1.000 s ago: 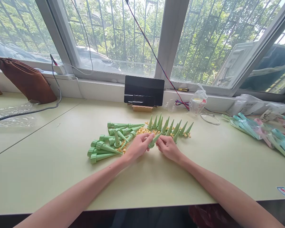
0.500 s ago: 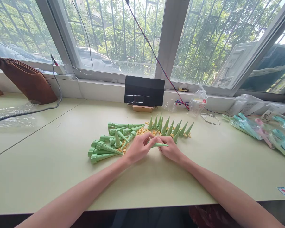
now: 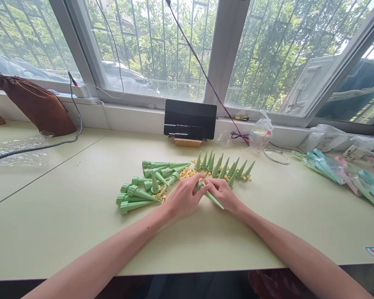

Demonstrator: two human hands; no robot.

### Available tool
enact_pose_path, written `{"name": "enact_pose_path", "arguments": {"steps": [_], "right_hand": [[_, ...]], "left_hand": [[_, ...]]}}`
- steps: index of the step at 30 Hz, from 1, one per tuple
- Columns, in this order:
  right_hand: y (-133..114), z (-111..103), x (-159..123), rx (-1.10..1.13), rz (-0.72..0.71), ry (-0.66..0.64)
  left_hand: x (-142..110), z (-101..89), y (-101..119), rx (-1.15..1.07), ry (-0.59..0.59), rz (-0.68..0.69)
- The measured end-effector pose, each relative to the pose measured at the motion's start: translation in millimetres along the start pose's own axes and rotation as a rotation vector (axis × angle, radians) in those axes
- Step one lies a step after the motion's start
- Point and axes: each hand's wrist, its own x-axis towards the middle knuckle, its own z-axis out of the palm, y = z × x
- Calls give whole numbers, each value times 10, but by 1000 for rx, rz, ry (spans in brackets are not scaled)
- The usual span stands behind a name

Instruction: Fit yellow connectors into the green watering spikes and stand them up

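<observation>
A green plastic watering spike (image 3: 215, 200) is held by its wide end in my left hand (image 3: 184, 196); its pointed tip slants down to the right. My right hand (image 3: 223, 194) is closed, its thumb and fingers pinched together at the spike's wide end. Whatever they grip is hidden or too small to make out. Left of my hands lie several green spikes (image 3: 139, 192), mostly on their sides. Small yellow plastic pieces (image 3: 188, 172) are heaped just beyond my left hand. Past my right hand, several green spikes (image 3: 217, 167) stand point up, with yellow pieces at their bases.
A black tablet (image 3: 190, 118) leans on a stand at the back of the table. A plastic bag with a cup (image 3: 261, 135) and a coiled cable (image 3: 276, 156) stand behind on the right. Pastel-coloured items in clear bags (image 3: 327, 166) lie far right; a brown pouch (image 3: 40, 108) is far left.
The spike in my left hand has turned, its tip swinging from pointing right to down and right. My right hand has shifted its fingers toward the spike's wide end.
</observation>
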Motion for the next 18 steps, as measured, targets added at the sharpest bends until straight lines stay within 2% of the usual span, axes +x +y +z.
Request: {"name": "enact_pose_path", "arguments": {"steps": [6,11,15,18], "right_hand": [[55,21,6,33,9,25],[104,35,-5,55,61,79],[93,36,-7,52,53,123],[79,36,-3,21,13,148]], "left_hand": [[-8,26,17,-37,7,-79],[43,44,10,-377,35,-304],[69,54,-28,-635,-81,-442],[66,74,-62,-708,-166,-509]]}}
